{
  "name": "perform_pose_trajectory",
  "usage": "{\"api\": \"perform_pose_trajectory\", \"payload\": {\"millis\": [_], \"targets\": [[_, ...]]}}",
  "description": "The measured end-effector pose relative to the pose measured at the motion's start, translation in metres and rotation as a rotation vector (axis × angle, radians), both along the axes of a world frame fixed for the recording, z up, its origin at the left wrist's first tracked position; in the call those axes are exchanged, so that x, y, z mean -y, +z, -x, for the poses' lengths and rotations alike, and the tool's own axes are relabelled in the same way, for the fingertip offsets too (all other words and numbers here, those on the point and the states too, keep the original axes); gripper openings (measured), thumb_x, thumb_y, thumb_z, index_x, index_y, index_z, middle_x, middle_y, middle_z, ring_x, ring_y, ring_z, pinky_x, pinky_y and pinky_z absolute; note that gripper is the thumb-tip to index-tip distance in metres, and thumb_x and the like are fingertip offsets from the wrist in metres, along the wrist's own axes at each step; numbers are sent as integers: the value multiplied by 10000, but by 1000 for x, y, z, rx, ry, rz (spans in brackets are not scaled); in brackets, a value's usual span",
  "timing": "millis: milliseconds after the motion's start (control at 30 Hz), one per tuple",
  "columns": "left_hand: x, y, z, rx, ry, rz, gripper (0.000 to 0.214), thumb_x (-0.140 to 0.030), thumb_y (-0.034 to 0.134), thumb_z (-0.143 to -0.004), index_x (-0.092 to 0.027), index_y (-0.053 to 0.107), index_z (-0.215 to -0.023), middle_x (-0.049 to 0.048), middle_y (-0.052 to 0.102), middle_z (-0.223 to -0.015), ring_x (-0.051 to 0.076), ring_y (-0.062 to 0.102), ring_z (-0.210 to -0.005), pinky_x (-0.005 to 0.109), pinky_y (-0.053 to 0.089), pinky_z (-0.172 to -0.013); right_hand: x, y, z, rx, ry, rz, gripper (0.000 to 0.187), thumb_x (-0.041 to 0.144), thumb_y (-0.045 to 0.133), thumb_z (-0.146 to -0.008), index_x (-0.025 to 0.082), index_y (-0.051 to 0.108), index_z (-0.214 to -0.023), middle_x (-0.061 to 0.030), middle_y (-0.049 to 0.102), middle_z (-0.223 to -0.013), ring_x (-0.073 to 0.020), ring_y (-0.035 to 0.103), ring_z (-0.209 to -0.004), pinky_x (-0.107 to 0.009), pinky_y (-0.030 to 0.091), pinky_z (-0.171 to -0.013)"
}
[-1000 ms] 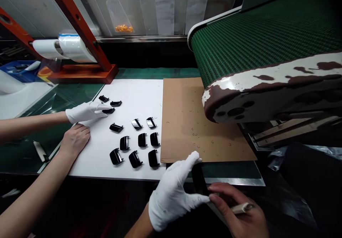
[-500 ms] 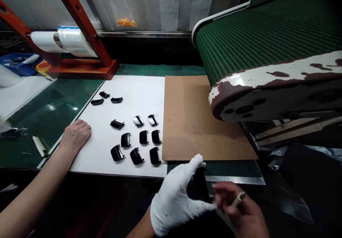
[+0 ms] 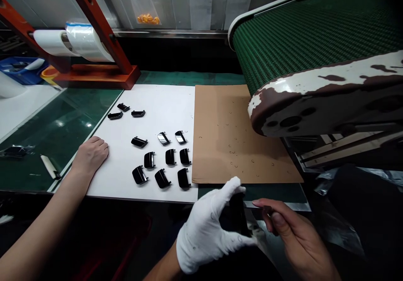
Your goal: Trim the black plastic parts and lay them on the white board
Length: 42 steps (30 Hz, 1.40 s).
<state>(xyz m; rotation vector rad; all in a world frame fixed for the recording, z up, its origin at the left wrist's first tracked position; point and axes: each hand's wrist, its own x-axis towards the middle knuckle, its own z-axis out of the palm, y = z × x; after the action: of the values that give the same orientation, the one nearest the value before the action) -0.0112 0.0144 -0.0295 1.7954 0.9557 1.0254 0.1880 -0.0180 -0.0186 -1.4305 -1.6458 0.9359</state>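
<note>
Along the back right of the bench, a green mesh conveyor belt (image 3: 315, 31) runs over a chipped white-and-brown end housing (image 3: 315, 100) that overhangs the far part of a brown cardboard sheet (image 3: 217, 117). That sheet lies edge to edge with a white sheet (image 3: 163, 104), and a strip of green mat (image 3: 270, 193) shows along its near edge. Twelve glossy black parts (image 3: 170, 156) sit in loose rows on the white sheet, with open room between them and across its far half. Tiny curled bits (image 3: 232, 151) dot the cardboard. Just below the cardboard's near edge, the left hand (image 3: 204, 239), in a white glove, is closed around another black part (image 3: 237, 216), held upright. The bare right hand (image 3: 297, 239) is just beside it, fingers curled; whether it grips anything cannot be told. A co-worker's bare hand (image 3: 91, 155) rests on the white sheet's left edge, well apart from both.
</note>
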Motion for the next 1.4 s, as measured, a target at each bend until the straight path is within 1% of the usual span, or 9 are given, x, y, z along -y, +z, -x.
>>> {"api": "perform_pose_trajectory", "payload": {"millis": [167,333,433,500,567,800,1000,1267,1400], "targets": [[2,4,1,14,-7,13,870,-556,722,-714,-289,305,-1429,63,636,-1206,211,644,-1044,283,506,-932,-6,14,2,86,126,97,227,301,388,-963,269,603,-1031,7,618,-732,-151,620,-648,-226,501,-572],[3,8,1,51,-14,31,858,-549,728,-712,-310,314,-1424,37,640,-1204,190,648,-1034,252,503,-924,-9,31,8,224,277,52,250,313,294,-980,274,540,-995,-19,626,-835,-186,643,-791,-283,508,-665],[3,10,2,49,-7,20,830,-553,711,-730,-319,318,-1422,32,639,-1206,191,644,-1042,255,497,-934,-9,36,10,322,261,82,408,578,254,-936,264,514,-952,-27,623,-817,-216,639,-761,-321,510,-637],[5,11,3,37,-2,13,821,-550,713,-729,-327,326,-1418,29,638,-1213,194,640,-1051,258,489,-946,-11,36,12,386,277,69,622,806,248,-781,244,495,-884,-20,605,-720,-217,611,-619,-333,492,-546],[7,12,3,37,11,18,828,-553,720,-720,-334,328,-1416,25,638,-1214,196,643,-1042,263,490,-946,-15,36,15,449,292,29,724,907,277,-637,230,473,-805,-13,589,-632,-202,572,-506,-319,451,-455],[10,12,3,97,39,6,814,-578,702,-719,-348,335,-1409,1,647,-1184,183,657,-1006,249,501,-924,-23,37,25,548,239,-220,776,892,193,-676,189,514,-746,-50,606,-552,-211,597,-440,-288,393,-356],[9,13,4,66,26,1,825,-589,706,-709,-358,336,-1408,-6,647,-1195,180,653,-1022,239,494,-934,-23,37,27,583,237,-315,893,864,147,-720,104,601,-836,-64,617,-551,-217,620,-439,-303,428,-375],[10,13,4,105,29,32,798,-570,715,-713,-345,371,-1398,4,654,-1190,192,658,-1026,258,515,-927,-22,32,33,595,148,-478,940,799,113,-796,36,662,-775,-70,609,-500,-201,615,-404,-308,434,-380],[11,14,2,130,42,59,778,-533,729,-724,-369,373,-1396,-10,662,-1175,180,670,-1006,251,527,-915,-22,25,34,630,116,-505,944,777,69,-812,59,671,-694,-107,630,-504,-225,632,-411,-322,438,-371]]}}
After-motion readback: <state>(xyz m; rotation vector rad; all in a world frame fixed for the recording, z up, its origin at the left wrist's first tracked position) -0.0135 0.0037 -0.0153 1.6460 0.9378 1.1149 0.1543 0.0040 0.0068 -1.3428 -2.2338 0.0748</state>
